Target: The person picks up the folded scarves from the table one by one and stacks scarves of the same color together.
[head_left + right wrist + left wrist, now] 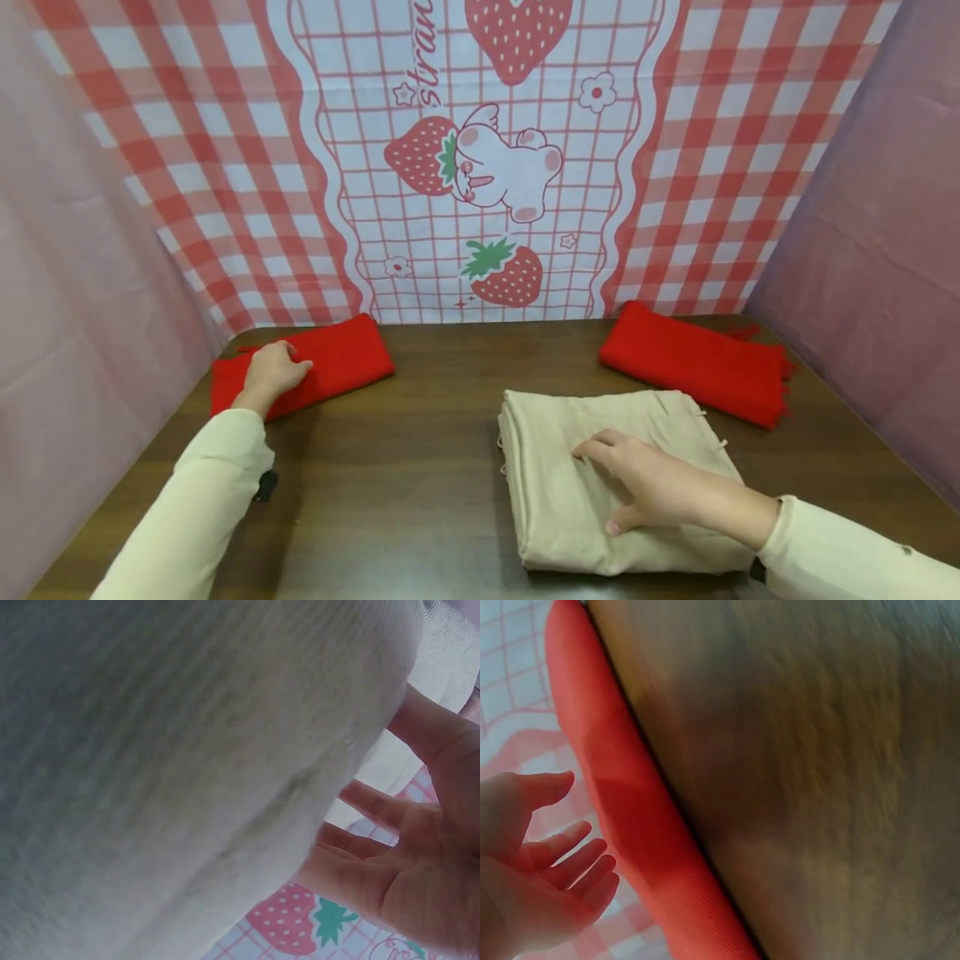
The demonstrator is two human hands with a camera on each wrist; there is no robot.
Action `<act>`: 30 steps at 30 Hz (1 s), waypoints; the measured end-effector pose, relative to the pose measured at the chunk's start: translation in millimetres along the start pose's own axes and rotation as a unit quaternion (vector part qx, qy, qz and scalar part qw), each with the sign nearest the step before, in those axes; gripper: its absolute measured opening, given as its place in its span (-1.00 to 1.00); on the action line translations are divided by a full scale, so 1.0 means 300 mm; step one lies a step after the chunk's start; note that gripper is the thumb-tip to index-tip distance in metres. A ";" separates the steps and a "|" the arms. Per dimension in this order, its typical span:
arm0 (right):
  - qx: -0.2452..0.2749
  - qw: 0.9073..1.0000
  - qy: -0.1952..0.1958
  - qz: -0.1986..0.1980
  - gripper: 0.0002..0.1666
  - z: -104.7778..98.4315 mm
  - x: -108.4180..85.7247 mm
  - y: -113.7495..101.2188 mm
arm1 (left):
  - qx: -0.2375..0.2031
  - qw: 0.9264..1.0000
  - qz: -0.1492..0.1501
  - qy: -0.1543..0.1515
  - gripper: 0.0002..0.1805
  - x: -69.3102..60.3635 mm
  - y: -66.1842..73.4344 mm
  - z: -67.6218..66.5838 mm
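Observation:
A folded red cloth (341, 354) lies at the back left of the table, and my left hand (272, 375) is over its left part. In the left wrist view that hand (547, 862) has its fingers loosely bent beside the red cloth (641, 817), with nothing held. My right hand (652, 483) is over a folded beige cloth (555, 517) at right front, fingers spread and slightly bent. In the right wrist view the right hand (420, 855) is close to the beige cloth (187, 787), which hides some fingertips; whether they touch it, I cannot tell.
A second folded red cloth (697, 358) with fringed ends lies at the back right, behind the beige one. The brown wooden table (420, 483) ends at a checked strawberry-print backdrop (480, 167). Pink curtains (82, 250) hang at both sides.

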State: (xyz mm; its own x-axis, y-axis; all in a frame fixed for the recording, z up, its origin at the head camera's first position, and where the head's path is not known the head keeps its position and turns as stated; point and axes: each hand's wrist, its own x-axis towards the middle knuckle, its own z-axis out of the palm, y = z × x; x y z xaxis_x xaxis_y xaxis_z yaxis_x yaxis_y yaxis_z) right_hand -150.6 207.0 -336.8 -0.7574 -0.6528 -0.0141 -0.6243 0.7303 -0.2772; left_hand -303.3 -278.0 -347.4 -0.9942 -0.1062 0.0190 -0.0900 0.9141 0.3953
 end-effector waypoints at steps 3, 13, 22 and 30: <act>0.001 1.000 0.001 -0.007 -0.10 0.004 -0.011 0.007 | 0.023 1.000 -0.003 -0.010 -0.48 -0.008 -0.043 0.004; -0.014 1.000 0.015 -0.016 -0.04 0.001 -0.076 0.059 | 0.069 0.997 0.026 -0.026 -0.47 0.004 -0.039 0.036; -0.035 0.999 0.026 -0.018 -0.05 -0.002 -0.122 0.101 | 0.094 0.993 0.056 -0.035 -0.49 -0.024 -0.007 0.056; -0.042 0.998 0.031 -0.021 -0.07 -0.004 -0.143 0.113 | 0.097 0.988 0.110 -0.043 -0.51 -0.051 0.053 0.070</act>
State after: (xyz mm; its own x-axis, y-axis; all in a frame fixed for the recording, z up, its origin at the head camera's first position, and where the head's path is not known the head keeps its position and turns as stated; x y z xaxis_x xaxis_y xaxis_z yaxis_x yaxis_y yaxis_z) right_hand -139.6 260.1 -344.4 -0.7390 -0.6714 0.0563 -0.6676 0.7185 -0.1951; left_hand -290.8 -253.6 -360.6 -0.9916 0.1290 0.0033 0.1269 0.9702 0.2066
